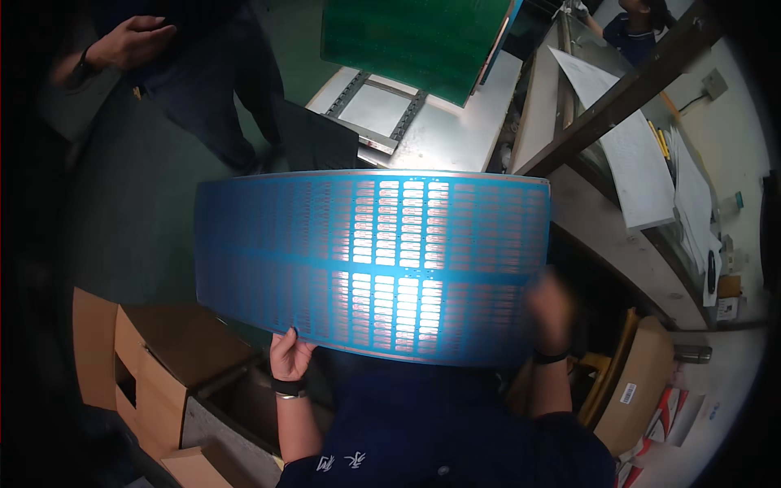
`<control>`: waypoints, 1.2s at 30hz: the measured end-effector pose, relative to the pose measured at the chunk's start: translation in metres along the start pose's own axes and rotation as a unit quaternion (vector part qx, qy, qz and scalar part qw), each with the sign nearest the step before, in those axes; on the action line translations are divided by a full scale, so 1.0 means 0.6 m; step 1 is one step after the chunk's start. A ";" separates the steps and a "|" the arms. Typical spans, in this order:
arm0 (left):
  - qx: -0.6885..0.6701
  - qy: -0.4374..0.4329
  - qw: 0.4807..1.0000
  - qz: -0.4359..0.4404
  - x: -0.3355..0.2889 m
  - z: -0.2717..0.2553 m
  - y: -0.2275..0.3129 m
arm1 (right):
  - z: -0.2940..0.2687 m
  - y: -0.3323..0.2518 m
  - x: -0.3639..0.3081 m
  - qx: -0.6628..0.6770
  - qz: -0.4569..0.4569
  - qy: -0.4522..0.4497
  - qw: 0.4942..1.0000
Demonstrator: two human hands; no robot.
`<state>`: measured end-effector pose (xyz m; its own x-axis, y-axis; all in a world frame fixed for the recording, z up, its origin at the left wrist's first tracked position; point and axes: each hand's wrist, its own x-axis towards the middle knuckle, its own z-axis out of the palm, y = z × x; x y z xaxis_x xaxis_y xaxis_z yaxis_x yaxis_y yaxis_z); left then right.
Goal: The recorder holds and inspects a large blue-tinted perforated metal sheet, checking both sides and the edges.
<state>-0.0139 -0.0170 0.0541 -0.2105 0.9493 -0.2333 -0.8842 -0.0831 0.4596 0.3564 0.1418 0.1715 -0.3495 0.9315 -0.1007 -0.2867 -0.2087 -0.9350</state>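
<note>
The blue panel (370, 264) lies before the torso (439, 423), its near edge pinched by the left hand (290, 356), likely for steadiness; the blurred right hand (551, 309) is at its right end, grip unclear.

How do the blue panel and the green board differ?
The blue panel shows rows of repeated shapes; the green board looks plainer. The left hand grips the blue panel's near edge; no visible hand touches the green board, at the pale table. Both are flat and look rectangular.
</note>
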 end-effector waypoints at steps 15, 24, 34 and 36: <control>-0.037 -0.023 0.999 0.023 0.001 -0.006 -0.010 | 0.008 -0.005 -0.001 -0.022 -0.004 -0.047 0.999; -0.043 -0.009 0.999 0.022 0.003 -0.008 -0.001 | -0.002 0.003 0.010 -0.027 -0.014 -0.024 0.999; 0.005 -0.018 1.000 0.021 0.011 0.025 -0.003 | -0.017 0.011 0.013 0.008 -0.021 0.014 1.000; 0.004 0.014 0.999 0.032 0.008 0.028 -0.004 | -0.026 0.009 0.012 0.007 -0.024 0.018 1.000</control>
<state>-0.0059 -0.0073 0.0666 -0.2782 0.9334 -0.2268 -0.8654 -0.1412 0.4807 0.3664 0.1523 0.1606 -0.3031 0.9505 -0.0684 -0.3141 -0.1674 -0.9345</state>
